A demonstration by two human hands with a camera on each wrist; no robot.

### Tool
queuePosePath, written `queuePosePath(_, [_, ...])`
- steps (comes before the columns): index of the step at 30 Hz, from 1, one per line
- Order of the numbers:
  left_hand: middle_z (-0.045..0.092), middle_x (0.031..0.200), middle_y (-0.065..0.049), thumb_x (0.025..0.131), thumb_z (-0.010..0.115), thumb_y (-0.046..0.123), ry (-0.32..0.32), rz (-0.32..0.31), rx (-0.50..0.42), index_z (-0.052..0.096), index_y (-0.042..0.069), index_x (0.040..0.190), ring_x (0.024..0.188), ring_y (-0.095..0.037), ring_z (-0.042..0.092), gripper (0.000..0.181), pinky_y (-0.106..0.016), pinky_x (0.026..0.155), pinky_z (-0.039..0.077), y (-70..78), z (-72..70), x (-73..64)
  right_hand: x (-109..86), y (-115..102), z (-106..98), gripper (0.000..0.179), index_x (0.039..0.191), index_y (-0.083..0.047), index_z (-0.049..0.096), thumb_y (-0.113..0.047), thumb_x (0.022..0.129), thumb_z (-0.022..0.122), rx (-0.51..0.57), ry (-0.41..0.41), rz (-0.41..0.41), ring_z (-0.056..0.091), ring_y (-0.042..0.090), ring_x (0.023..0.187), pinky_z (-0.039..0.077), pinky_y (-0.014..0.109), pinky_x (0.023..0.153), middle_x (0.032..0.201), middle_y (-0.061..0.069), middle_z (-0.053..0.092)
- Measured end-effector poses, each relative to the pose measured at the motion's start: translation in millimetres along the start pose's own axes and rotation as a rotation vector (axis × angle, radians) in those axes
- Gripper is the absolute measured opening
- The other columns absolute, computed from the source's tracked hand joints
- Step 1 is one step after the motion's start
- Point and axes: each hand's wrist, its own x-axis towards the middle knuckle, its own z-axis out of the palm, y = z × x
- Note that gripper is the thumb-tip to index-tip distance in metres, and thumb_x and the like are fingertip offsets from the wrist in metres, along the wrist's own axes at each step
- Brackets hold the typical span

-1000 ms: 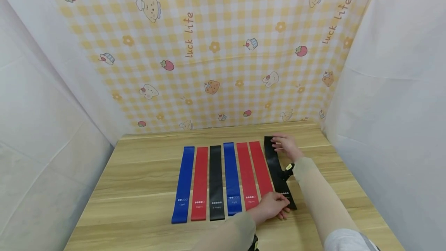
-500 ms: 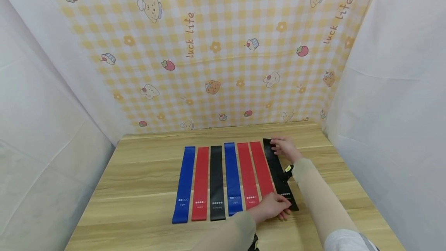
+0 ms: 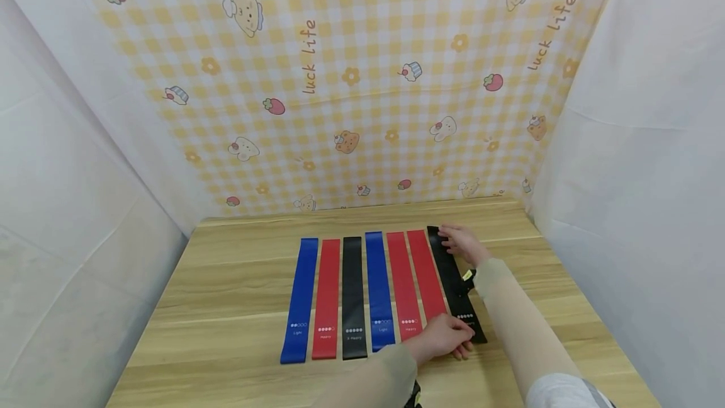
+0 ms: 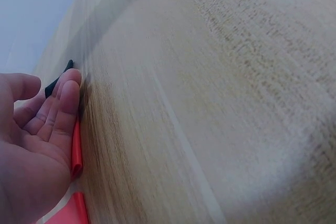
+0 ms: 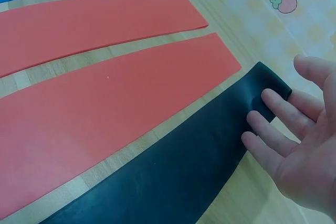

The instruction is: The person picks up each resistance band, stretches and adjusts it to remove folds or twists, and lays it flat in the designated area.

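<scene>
A black resistance band (image 3: 451,276) lies at the right end of a row of flat loop bands, slanting slightly. On its far end, my right hand (image 3: 464,242) rests several fingertips; in the right wrist view the thumb of that hand (image 5: 310,145) stands away from the band. My left hand (image 3: 442,335) touches the band's near end, covering part of its white print. The left wrist view has the left fingers loosely bent beside the black band's tip (image 4: 52,87), thumb apart from them. A red band (image 3: 427,276) lies just left, its near end hidden by the left hand.
Further left lie another red band (image 3: 402,282), a blue band (image 3: 378,282), a black one (image 3: 352,288), a red one (image 3: 326,288) and a blue one (image 3: 301,294). All lie on a wooden table (image 3: 226,294) between white side walls, with a checked cloth (image 3: 368,112) behind.
The black band's far end has shifted slightly toward the person, with the right hand moving along. Its near end now shows a little more beyond the left hand. The other bands stay put.
</scene>
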Motion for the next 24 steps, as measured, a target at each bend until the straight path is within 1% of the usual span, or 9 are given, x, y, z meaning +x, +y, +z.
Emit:
queuePosePath(6, [0.066,0.067,-0.006,0.095,0.062,0.015,0.006,0.001,0.003,0.074,0.005,0.092,0.054,-0.014,0.062,0.016,-0.031,0.055,0.055,-1.4,0.7,1.6,3.1,0.8,1.3,0.059,0.153,0.0,0.016,-0.027,0.106,0.039,-0.004,0.003,0.021,0.032,0.04,0.137,0.029,0.048,0.11,0.152,0.024,0.029])
queuePosePath(12, [0.063,0.061,-0.005,0.094,0.062,0.015,0.019,0.038,0.043,0.075,0.005,0.091,0.048,-0.012,0.057,0.016,-0.028,0.05,0.052,-3.2,0.2,1.3,6.2,2.6,1.9,0.063,0.152,0.004,0.009,-0.025,0.106,0.04,0.014,0.012,0.015,0.031,0.042,0.137,0.028,0.05,0.11,0.153,0.027,0.026])
queuePosePath(16, [0.061,0.057,-0.004,0.093,0.063,0.015,0.027,0.048,0.063,0.075,0.006,0.09,0.044,-0.011,0.053,0.016,-0.026,0.047,0.05,-2.7,-0.2,0.8,7.2,3.9,1.9,0.062,0.152,0.005,0.009,-0.024,0.106,0.04,0.016,0.007,0.012,0.03,0.043,0.137,0.028,0.05,0.11,0.153,0.028,0.023])
queuePosePath(19, [0.057,0.053,-0.004,0.093,0.064,0.016,0.04,0.036,0.089,0.076,0.008,0.089,0.042,-0.011,0.05,0.014,-0.024,0.046,0.046,-1.1,-0.7,0.5,6.9,3.9,2.1,0.062,0.152,0.004,0.012,-0.025,0.106,0.04,0.02,0.006,0.013,0.031,0.042,0.137,0.028,0.049,0.11,0.153,0.028,0.023])
queuePosePath(22, [0.055,0.051,-0.005,0.092,0.066,0.019,0.046,0.011,0.125,0.077,0.012,0.089,0.041,-0.012,0.047,0.013,-0.023,0.046,0.04,1.5,-1.9,0.1,5.2,2.6,2.6,0.06,0.152,0.003,0.014,-0.026,0.106,0.039,0.033,0.004,0.01,0.031,0.042,0.137,0.029,0.049,0.11,0.153,0.028,0.023])
queuePosePath(24, [0.054,0.052,-0.005,0.092,0.066,0.02,0.043,-0.005,0.129,0.077,0.014,0.09,0.041,-0.013,0.047,0.013,-0.023,0.046,0.037,3.6,-2.7,0.0,3.9,1.3,3.1,0.059,0.151,0.005,0.014,-0.025,0.107,0.037,0.038,-0.005,0.004,0.03,0.042,0.138,0.029,0.049,0.11,0.153,0.029,0.022])
